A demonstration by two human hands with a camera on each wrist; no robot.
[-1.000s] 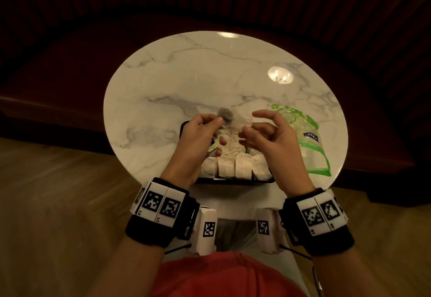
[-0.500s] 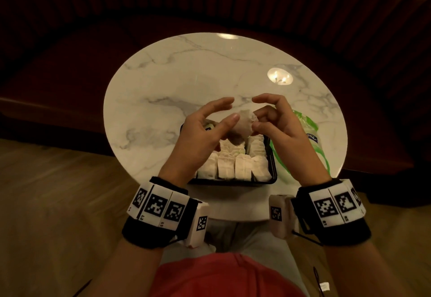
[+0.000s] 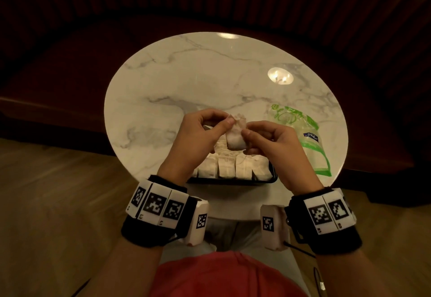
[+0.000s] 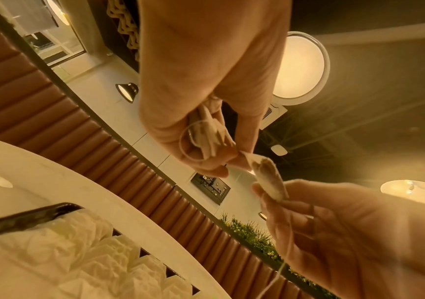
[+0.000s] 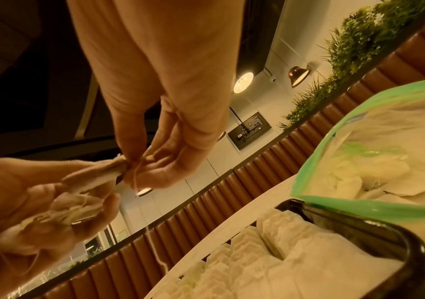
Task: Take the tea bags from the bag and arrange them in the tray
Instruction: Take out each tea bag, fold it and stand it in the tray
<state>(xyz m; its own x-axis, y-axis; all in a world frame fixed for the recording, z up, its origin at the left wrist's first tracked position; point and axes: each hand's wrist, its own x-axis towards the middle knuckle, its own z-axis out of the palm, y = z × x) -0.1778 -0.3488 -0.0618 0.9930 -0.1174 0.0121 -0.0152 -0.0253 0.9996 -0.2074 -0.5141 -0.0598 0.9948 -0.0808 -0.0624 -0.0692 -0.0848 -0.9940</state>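
Note:
Both hands hold one tea bag (image 3: pixel 235 137) in the air above the black tray (image 3: pixel 233 181). My left hand (image 3: pixel 227 121) pinches its upper left edge. My right hand (image 3: pixel 246 137) pinches its right side. In the left wrist view my left hand (image 4: pixel 231 161) also keeps a few folded tea bags (image 4: pixel 206 137) and a loop of string in its palm, while the shared tea bag (image 4: pixel 270 182) hangs between the two hands. A string dangles from my right hand (image 5: pixel 134 172). Rows of white tea bags (image 3: pixel 224 168) stand in the tray. The green-edged plastic bag (image 3: pixel 300 133) lies to the right.
The round marble table (image 3: pixel 186 82) carries the tray at its near edge. The plastic bag's open mouth (image 5: pixel 359 182) touches the tray's far right corner (image 5: pixel 398 238), with more tea bags inside. A padded bench curves round the table's far side.
The hands rose from the tray with a tea bag. Half a second ago my left fingers were spread. Now both hands pinch the tea bag and hold it upright over the tray.

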